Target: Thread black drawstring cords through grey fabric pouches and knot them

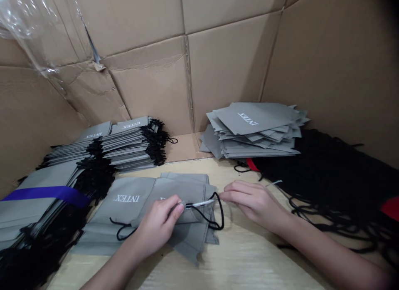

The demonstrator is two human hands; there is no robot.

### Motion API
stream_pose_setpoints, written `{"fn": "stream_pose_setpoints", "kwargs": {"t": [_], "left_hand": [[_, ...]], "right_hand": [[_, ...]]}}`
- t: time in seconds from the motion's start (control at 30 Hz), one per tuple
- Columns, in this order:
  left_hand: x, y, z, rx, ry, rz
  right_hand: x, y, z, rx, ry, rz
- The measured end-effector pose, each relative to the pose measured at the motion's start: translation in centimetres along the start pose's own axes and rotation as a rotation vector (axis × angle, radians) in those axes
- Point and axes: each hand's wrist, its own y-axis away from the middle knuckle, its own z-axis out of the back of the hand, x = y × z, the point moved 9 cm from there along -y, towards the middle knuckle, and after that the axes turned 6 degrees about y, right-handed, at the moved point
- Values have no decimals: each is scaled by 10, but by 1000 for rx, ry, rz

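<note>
My left hand (162,219) is closed in a pinch on the edge of a grey fabric pouch (190,217). A thin, whitish, needle-like tool (201,203) sticks out to the right from beside its fingertips. Black cord (222,213) loops around the tool's far end, and another bit of cord (120,231) curls left of the wrist. My right hand (252,198) is closed, its fingertips right beside the cord loop; what they pinch is hidden. A thin pale strip (274,183) shows behind that hand. Beneath lie more grey pouches (124,194) printed INTEX.
Corded pouches stand in stacks (127,148) at the left, one bundle under a purple band (46,193). A loose pile of grey pouches (258,119) sits at the back right. Black cords (327,173) heap at the right. Cardboard walls (230,69) enclose the work surface (249,256).
</note>
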Motion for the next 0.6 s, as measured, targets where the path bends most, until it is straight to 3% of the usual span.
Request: {"fn": "stream_pose_setpoints", "kwargs": {"t": [0.6], "left_hand": [[4,1,-3,9,12,-8]], "right_hand": [[4,-2,6,7,28,30]]}}
